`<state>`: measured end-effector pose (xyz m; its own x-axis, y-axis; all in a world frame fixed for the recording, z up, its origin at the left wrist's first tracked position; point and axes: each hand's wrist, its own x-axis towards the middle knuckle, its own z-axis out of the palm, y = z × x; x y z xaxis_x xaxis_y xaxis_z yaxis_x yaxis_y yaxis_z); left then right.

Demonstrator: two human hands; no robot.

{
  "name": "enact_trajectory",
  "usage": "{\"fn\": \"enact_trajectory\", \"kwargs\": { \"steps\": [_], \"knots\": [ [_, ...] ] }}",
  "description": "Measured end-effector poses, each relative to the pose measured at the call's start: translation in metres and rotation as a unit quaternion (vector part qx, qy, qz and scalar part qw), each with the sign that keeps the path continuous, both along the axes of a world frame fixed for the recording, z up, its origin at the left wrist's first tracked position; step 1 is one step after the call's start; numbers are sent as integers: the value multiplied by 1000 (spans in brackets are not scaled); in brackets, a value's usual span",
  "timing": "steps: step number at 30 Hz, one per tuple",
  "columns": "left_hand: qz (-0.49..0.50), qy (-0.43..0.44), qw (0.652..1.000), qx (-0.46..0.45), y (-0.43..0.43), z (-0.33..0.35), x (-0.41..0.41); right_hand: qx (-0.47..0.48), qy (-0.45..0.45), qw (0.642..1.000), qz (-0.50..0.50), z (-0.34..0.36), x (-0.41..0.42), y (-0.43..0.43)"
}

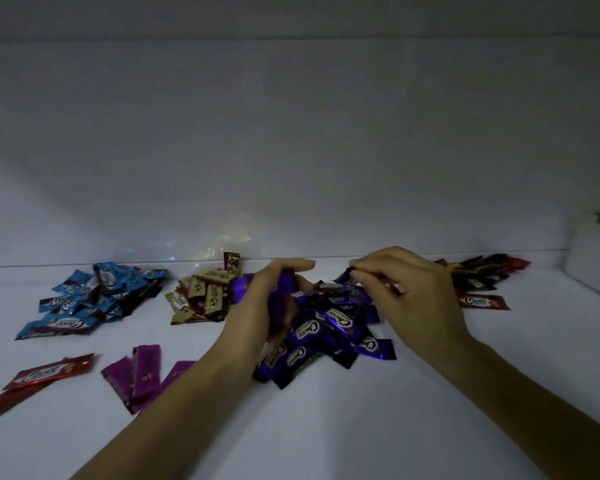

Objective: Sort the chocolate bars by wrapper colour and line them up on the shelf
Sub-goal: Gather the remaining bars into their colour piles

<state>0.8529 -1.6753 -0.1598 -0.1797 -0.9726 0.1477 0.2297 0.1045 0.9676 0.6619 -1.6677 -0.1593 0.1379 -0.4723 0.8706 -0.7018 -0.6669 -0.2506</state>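
Over purple pile (329, 336), L hand (267, 299) curled round purple bars (284, 281), R hand (409, 289) pinching dark bar (347, 274).

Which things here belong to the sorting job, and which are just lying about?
Job: blue bars, cream bars, violet bars, dark-red bars, red bars, magenta bars, shelf; left hand gripping violet bars, right hand pinching one.
Lying about: white object, far right.
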Motion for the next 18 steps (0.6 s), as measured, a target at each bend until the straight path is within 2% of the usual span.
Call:
{"fn": "enact_trajectory", "kwargs": {
  "steps": [2, 4, 6, 10, 14, 16, 18],
  "knots": [
    [-33, 79, 996, 19, 5, 3, 3, -14, 92, 996, -15, -3, 1, -1],
    [-40, 99, 994, 13, 7, 5, 4, 11, 159, 987, -14, -7, 4, 0],
    [-27, 100, 995, 7, 7, 8, 4, 55, 181, 982, -4, -7, 9, 4],
    [-20, 123, 992, 12, 11, 9, 6, 81, 139, 987, -5, -4, 21, 10],
    [-89, 161, 983, 14, 17, 10, 4, 45, 118, 992, 25, 1, 39, 21],
    [-116, 152, 981, 23, 21, 9, 0, 23, 119, 992, 40, 1, 46, 23],
    [-120, 109, 986, 25, 22, 8, 0, 33, 73, 995, 58, -1, 47, 22]
  ]
}}
